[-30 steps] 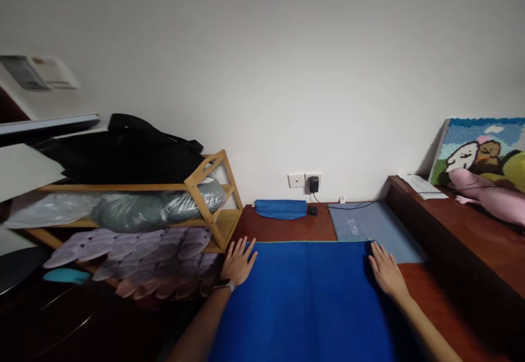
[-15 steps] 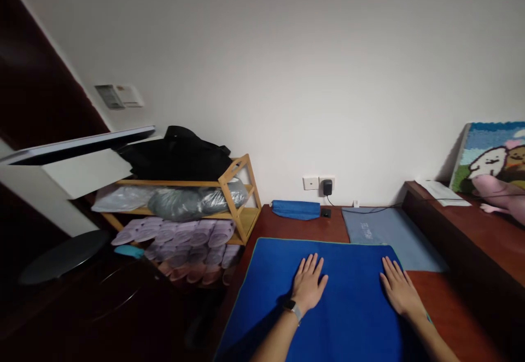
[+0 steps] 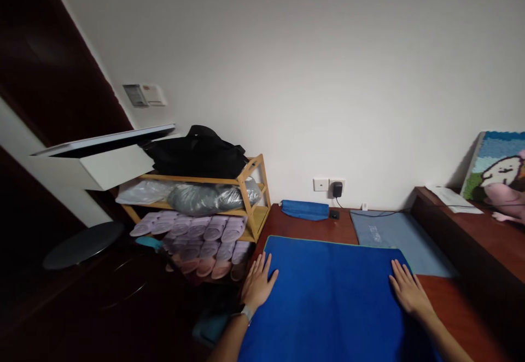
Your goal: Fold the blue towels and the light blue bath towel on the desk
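Grip wide: in the head view my left hand and my right hand lie flat, fingers extended, at the left and right edges of the blue cloth, spread on the reddish-brown table. Small blue pouch beyond its far edge, grey-blue fabric piece at its far right corner.

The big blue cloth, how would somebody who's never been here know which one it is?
Find the reddish-brown desk against the white wall. On it, the left hand and right hand rest near opposite sides of the blue cloth. It's spread flat with a thin greenish edge, much larger than the small blue bundle and deeper blue than the grey-blue piece.
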A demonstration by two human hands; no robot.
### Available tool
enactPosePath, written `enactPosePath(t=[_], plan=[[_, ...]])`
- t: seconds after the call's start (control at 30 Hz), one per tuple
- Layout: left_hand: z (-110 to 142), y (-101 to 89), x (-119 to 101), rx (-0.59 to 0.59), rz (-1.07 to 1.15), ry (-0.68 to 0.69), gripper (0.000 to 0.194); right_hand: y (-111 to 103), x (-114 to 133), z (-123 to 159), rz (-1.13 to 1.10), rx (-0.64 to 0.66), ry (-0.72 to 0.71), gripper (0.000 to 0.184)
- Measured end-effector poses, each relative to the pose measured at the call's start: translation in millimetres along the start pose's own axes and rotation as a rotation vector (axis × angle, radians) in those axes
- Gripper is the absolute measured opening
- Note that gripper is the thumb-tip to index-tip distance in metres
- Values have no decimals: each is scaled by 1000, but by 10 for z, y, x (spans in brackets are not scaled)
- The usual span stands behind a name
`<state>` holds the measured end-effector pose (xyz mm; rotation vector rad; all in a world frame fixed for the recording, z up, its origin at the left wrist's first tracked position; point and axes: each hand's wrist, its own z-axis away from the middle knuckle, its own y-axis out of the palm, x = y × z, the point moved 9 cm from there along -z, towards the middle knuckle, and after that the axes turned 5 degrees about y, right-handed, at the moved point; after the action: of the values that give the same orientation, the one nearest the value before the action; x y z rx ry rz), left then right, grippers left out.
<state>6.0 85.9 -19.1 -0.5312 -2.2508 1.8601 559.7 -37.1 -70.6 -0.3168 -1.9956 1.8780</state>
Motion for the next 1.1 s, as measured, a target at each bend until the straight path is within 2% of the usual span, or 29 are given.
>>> enactPosePath(t=[0.13, 0.23, 0.37, 0.43, 0.5, 0.53, 0.57, 0.6, 0.67, 0.7, 0.73, 0.8, 0.83, 0.9, 0.97, 1.1], plan=[[-6, 15, -65, -13, 9, 19, 75, -84, 81, 212, -51, -38, -28, 79], [-27, 23, -43, 2, -5, 17, 74, -68, 114, 454, -87, -42, -83, 79], [-134, 72, 33, 206, -23, -26, 80, -7, 82, 648, -85, 9, -69, 78], [-214, -4, -57, 230, -49, -49, 84, -22, 98, 676, -80, 12, -71, 77], [-284, -149, -364, 126, -63, -57, 84, -47, 121, 678, -85, 9, -73, 76], [-297, -203, -627, 61, -49, -31, 83, -57, 132, 676, -90, 9, -74, 76], [-290, -230, -945, -1, -20, 10, 80, -64, 140, 672, -93, 9, -75, 77], [-263, -194, -1351, -16, 31, 120, 78, -69, 144, 670, -92, 11, -74, 77], [-146, -48, -2155, 12, 144, 341, 71, -80, 146, 669, -87, 14, -69, 77], [-87, 27, -2441, 27, 182, 378, 70, -88, 146, 670, -86, 16, -65, 77], [-35, 100, -2654, 47, 212, 395, 69, -98, 145, 672, -85, 20, -61, 76], [45, 204, -2823, 87, 239, 385, 69, -122, 150, 679, -82, 32, -55, 74], [80, 230, -2787, 106, 238, 373, 69, -137, 156, 682, -77, 36, -54, 74], [157, 227, -2504, 130, 212, 344, 70, -156, 164, 689, -62, 46, -54, 74], [265, 164, -1994, 125, 159, 288, 70, -157, 161, 692, -54, 51, -52, 74], [611, -21, -768, 62, 40, 103, 71, -119, 134, 686, -69, 29, -49, 73]])
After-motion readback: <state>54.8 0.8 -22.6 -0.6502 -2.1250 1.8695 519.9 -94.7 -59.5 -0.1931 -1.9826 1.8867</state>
